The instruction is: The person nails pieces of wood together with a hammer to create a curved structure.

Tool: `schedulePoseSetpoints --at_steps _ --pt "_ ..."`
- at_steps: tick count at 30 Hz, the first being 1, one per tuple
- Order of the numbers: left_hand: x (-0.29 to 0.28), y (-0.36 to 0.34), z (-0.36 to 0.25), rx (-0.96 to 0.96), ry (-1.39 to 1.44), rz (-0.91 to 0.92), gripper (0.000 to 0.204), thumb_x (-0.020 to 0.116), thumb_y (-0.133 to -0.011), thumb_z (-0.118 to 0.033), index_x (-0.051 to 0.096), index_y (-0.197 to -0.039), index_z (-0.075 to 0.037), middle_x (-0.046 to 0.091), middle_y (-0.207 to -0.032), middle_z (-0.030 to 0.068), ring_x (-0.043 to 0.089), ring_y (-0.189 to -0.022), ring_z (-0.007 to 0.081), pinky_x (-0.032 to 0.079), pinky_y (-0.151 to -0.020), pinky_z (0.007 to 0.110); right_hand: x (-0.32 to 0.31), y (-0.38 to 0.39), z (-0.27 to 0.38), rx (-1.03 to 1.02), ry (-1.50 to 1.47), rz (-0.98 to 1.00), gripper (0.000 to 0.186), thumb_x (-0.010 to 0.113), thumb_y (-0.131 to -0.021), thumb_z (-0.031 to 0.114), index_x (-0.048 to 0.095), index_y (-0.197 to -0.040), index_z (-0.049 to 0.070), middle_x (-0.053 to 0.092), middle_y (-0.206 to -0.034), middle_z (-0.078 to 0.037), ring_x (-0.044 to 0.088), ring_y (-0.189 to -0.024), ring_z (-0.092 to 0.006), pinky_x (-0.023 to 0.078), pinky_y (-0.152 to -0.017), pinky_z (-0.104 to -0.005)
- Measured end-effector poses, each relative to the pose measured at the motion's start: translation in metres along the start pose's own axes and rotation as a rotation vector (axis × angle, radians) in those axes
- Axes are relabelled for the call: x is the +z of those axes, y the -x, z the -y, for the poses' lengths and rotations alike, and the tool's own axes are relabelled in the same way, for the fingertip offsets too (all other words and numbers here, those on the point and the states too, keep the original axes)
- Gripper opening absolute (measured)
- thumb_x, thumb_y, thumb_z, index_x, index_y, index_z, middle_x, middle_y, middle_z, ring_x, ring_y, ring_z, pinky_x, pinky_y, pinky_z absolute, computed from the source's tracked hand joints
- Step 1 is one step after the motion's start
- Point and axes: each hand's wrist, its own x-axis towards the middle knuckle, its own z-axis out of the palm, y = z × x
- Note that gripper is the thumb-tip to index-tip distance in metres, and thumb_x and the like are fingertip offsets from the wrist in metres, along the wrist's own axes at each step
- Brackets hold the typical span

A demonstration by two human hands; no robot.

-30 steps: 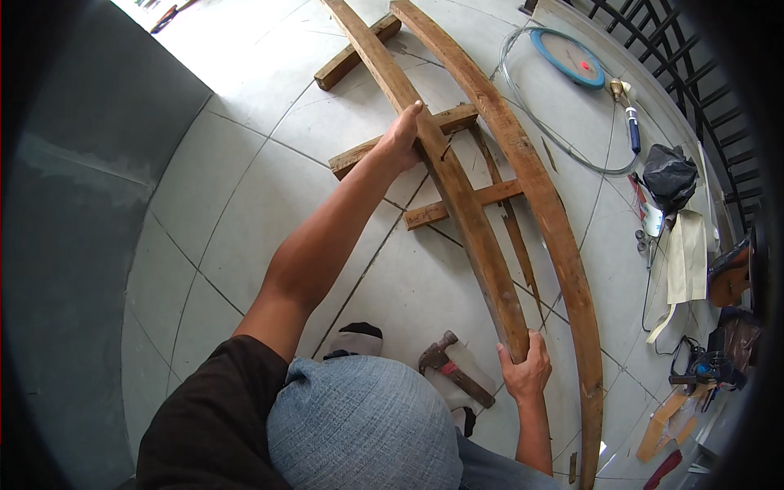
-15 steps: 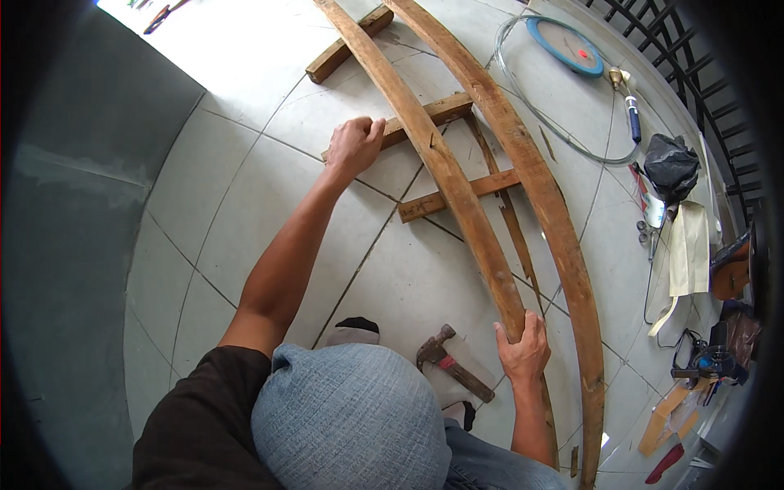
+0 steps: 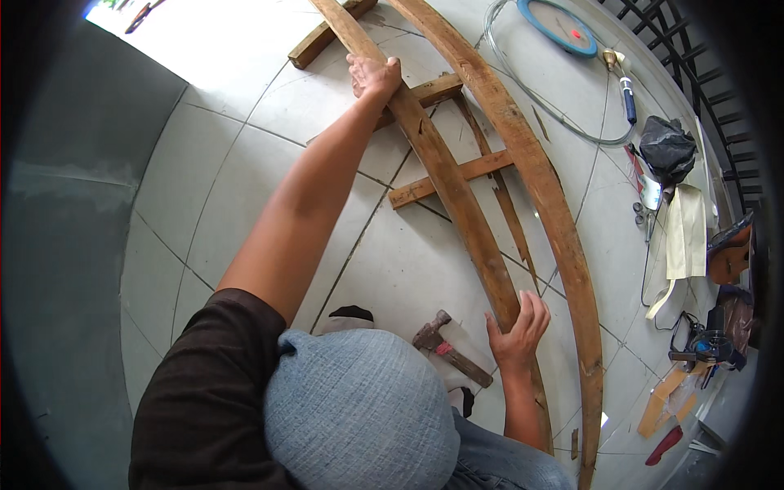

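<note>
Down on the white tiled floor (image 3: 245, 188) lies a wooden frame, and both hands are on its nearer long plank (image 3: 457, 196). Left hand (image 3: 374, 76) is far out along that plank, fingers curled over its edge and gripping it right where a short cross piece (image 3: 429, 91) meets it. Right hand (image 3: 518, 327) sits at the near end of the same plank, fingers spread and wrapped loosely against its side, palm pressed to the wood. Beyond that plank runs a second long plank (image 3: 531, 155), roughly alongside it, and the two are joined by another cross piece (image 3: 449, 178) between the hands. A thin wooden strip (image 3: 498, 192) slants between the two planks, crossing that piece. One more short block (image 3: 327, 34) pokes out past the plank's far end, beyond the left hand.

Just beside the plank's near end, close to the right hand, a hammer (image 3: 451, 353) with a wooden handle rests on the floor. On the far side of the second plank, a clear hose (image 3: 539, 106) loops across the tiles toward a blue round disc (image 3: 562, 26). Well beyond the plank on that same side, a black bag (image 3: 668, 149) and a pale strip of cloth (image 3: 684, 237) lie by a black railing (image 3: 719, 90). Nearest of all, below the plank, the person's grey cap (image 3: 359, 408) and dark sleeve (image 3: 204, 400) fill the lower view.
</note>
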Motion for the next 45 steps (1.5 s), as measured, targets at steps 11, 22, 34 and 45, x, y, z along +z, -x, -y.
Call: schedulePoseSetpoints --at_steps 11,22,34,45 --pt "0.0 -0.001 -0.011 -0.09 0.069 -0.049 0.068 0.078 -0.07 -0.037 0.045 -0.113 0.004 0.067 -0.105 0.023 0.067 -0.101 0.0357 0.054 -0.091 0.04 0.004 0.083 0.041 -0.099 0.004 0.583 0.054 0.078 -0.076 0.04 0.056 -0.11 0.004 0.053 -0.091 -0.01 0.055 -0.084 -0.0275 0.045 -0.065 -0.0395" --pt "-0.012 0.01 -0.009 -0.112 0.06 -0.011 0.066 0.077 -0.072 -0.04 0.044 -0.11 0.003 0.068 -0.104 0.0226 0.068 -0.102 0.0346 0.053 -0.092 0.039 -0.056 -0.012 0.03 0.077 -0.529 0.689 0.031 0.062 -0.087 0.014 0.054 -0.115 0.001 0.064 -0.087 -0.026 0.065 -0.066 -0.0436 0.052 -0.058 -0.0485" --pt "-0.011 0.008 -0.008 -0.131 0.07 -0.006 0.066 0.077 -0.072 -0.039 0.045 -0.111 0.003 0.069 -0.103 0.0222 0.069 -0.101 0.0343 0.054 -0.091 0.038 -0.034 -0.254 0.075 -0.028 -0.548 0.317 0.036 0.052 -0.1 0.019 0.05 -0.128 -0.003 0.065 -0.1 -0.029 0.063 -0.089 -0.0485 0.049 -0.074 -0.0511" --pt "-0.01 0.006 -0.007 -0.135 0.084 -0.01 0.064 0.076 -0.072 -0.037 0.045 -0.11 0.004 0.069 -0.102 0.0228 0.069 -0.099 0.0345 0.054 -0.091 0.038 0.003 -0.263 0.094 0.026 -0.425 0.419 0.038 0.052 -0.1 0.023 0.048 -0.126 -0.004 0.064 -0.077 -0.03 0.064 -0.076 -0.0494 0.047 -0.065 -0.0537"
